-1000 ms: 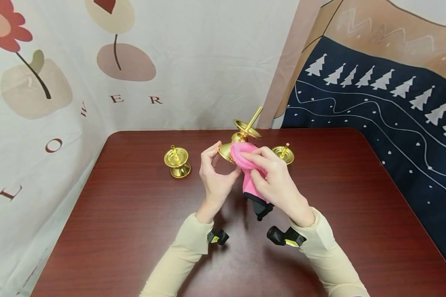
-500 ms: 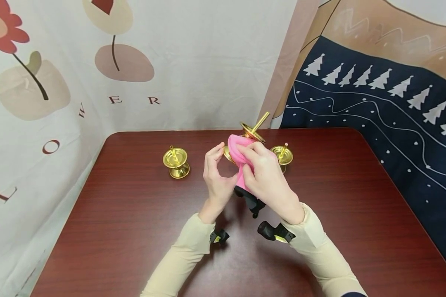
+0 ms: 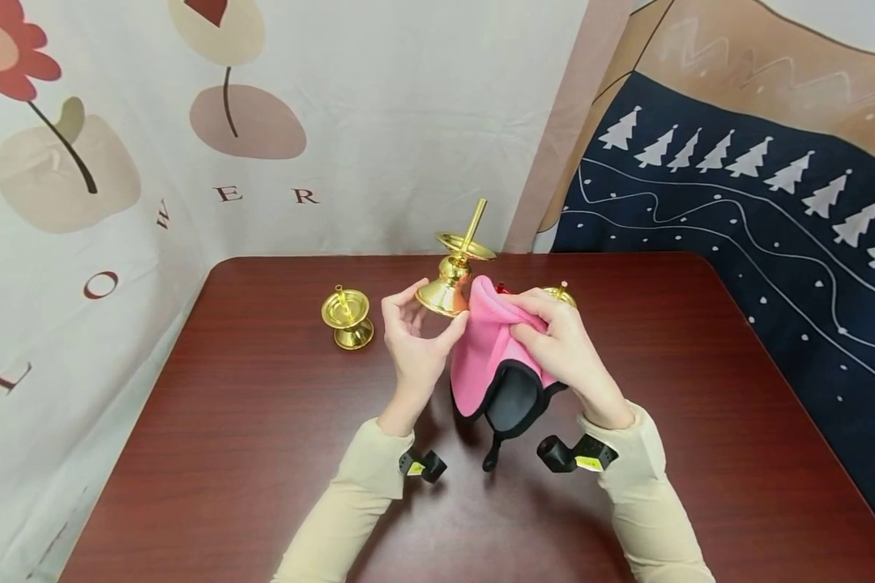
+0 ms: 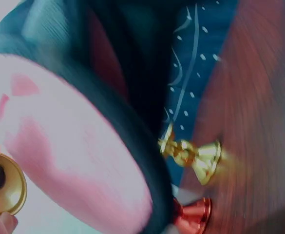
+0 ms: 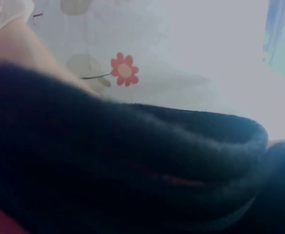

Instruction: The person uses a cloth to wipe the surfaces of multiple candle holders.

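My left hand (image 3: 417, 340) pinches the flared base of a golden candlestick (image 3: 448, 287), lifted above the table and slightly tilted, its thin rod pointing up. The left wrist view shows the underside of that candlestick's base (image 4: 15, 187). In my right hand (image 3: 572, 344) is a pink fabric pouch (image 3: 484, 348) with a black-trimmed opening and a dark lining, gripped between thumb and fingers. The pouch hangs close beside the candlestick; whether they touch I cannot tell. Dark fabric fills most of the right wrist view.
A smaller golden candlestick (image 3: 347, 317) stands to the left on the brown table (image 3: 262, 453). Another golden candlestick (image 3: 560, 294) stands behind my right hand, mostly hidden. A red, shiny flared base (image 4: 193, 214) shows beside the pouch. Printed curtains hang behind the table.
The pouch was bunched against the candlestick; now it has come away to the right and hangs more spread, its opening showing. The candlestick tipped right, then moved left and more upright.
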`<state>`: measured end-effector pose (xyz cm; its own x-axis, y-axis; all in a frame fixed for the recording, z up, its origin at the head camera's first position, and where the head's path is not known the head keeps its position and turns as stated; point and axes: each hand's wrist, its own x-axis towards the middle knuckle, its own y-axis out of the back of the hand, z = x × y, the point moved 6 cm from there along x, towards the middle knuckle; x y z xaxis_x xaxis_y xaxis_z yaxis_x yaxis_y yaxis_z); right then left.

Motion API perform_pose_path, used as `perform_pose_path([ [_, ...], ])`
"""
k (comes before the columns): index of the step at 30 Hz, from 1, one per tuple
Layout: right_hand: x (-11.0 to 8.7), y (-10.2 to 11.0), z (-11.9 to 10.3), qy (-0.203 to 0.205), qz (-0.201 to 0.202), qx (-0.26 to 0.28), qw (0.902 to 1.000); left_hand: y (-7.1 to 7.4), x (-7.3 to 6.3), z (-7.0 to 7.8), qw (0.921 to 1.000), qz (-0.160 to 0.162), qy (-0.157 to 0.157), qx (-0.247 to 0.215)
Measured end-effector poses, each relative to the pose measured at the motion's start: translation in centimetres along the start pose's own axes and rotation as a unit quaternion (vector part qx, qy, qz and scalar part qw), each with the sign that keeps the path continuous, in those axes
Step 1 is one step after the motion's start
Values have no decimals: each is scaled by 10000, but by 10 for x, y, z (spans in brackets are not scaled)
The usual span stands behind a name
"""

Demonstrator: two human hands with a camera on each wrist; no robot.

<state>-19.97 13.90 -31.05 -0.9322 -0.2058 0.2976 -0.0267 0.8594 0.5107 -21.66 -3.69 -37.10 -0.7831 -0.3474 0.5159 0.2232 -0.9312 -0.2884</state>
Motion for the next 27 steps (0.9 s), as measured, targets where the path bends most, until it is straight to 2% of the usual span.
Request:
perform_pose_path([
  [2, 2, 1, 9, -294, 279, 418, 9983, -2, 0, -2, 9987, -41, 325, -392],
  [5, 3, -1, 17, -519, 659, 1049, 9909, -6, -1, -3, 9944, -196, 628, -822],
  [7, 4, -3, 19, -530, 813, 1357, 9860, -9, -1, -3, 9918, -353, 768, -959],
  [10, 4, -5, 21, -466, 861, 1574, 9827, -12, -1, -4, 9900, -645, 857, -921],
  [13, 3, -7, 18, -297, 812, 1483, 9852, -13, 1, -7, 9877, -864, 1006, -824],
  [16, 2, -9, 16, -178, 718, 1191, 9901, -13, 1, -10, 9854, -941, 1236, -700],
  [21, 3, -11, 13, 65, 772, 696, 9946, -12, 0, -12, 9840, -953, 1454, -389],
  [27, 2, -14, 10, 403, 1007, 464, 9930, -12, 3, -12, 9852, -833, 1464, -328],
])
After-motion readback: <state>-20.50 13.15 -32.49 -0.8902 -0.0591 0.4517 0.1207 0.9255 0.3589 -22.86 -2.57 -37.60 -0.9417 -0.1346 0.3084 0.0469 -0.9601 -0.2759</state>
